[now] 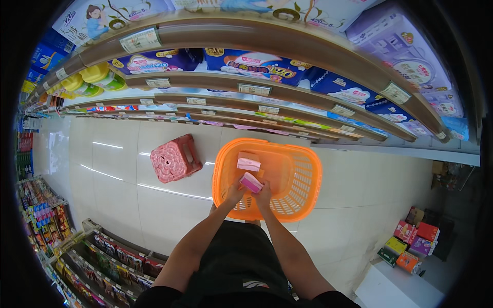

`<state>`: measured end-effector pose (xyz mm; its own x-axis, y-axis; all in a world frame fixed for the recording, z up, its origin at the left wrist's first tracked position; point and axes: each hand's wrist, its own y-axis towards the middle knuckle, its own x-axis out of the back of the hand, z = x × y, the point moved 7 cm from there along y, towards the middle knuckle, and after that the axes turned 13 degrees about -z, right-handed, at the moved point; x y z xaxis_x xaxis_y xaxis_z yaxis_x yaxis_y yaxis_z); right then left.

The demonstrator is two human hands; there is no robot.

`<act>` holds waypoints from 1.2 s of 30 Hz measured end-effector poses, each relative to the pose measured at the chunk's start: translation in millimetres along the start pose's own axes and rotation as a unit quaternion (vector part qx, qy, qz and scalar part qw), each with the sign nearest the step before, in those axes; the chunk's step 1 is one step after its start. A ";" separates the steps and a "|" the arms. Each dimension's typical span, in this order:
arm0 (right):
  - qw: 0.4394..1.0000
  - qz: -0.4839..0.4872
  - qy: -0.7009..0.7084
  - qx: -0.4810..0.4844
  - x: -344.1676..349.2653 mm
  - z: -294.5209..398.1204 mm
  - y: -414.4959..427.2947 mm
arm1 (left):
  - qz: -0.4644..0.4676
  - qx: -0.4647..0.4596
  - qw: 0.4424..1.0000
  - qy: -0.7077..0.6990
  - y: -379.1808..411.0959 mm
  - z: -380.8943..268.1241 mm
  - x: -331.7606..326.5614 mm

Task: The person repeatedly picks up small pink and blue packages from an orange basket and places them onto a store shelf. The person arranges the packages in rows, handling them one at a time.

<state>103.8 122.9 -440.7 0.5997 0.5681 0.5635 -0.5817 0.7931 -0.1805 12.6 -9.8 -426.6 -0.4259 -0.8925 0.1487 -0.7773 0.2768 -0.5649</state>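
Note:
An orange plastic shopping basket lies below me, in front of my legs. Over its left half, a small pink package is held between my left hand and my right hand. My left fingers grip its left end and my right fingers its right end. Just beyond it, inside the basket, sits another light pink package. An orange patch of something small shows beside the packages, too indistinct to name.
A red plastic step stool stands on the tiled floor left of the basket. Store shelves packed with sanitary pads and yellow bottles run across the front. A snack rack is at lower left; several cartons are piled at right.

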 end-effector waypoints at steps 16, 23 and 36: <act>0.973 0.187 0.059 -0.121 -57.6 -6.5 -9.5 | -0.046 -0.041 0.998 -0.013 17.4 -2.2 12.9; 0.954 0.177 0.122 -0.209 -42.3 22.0 -10.9 | -0.050 -0.004 0.997 -0.062 7.9 8.7 16.4; 0.924 0.263 0.185 -0.206 -3.9 87.9 -5.8 | -0.038 -0.137 0.986 0.086 -56.6 -95.3 17.4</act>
<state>56.5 96.8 -371.0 0.4847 0.8746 0.0103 -0.6332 0.3590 -0.6857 5.0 -7.1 -314.7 -0.4152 -0.8472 0.3315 -0.8960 0.3178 -0.3101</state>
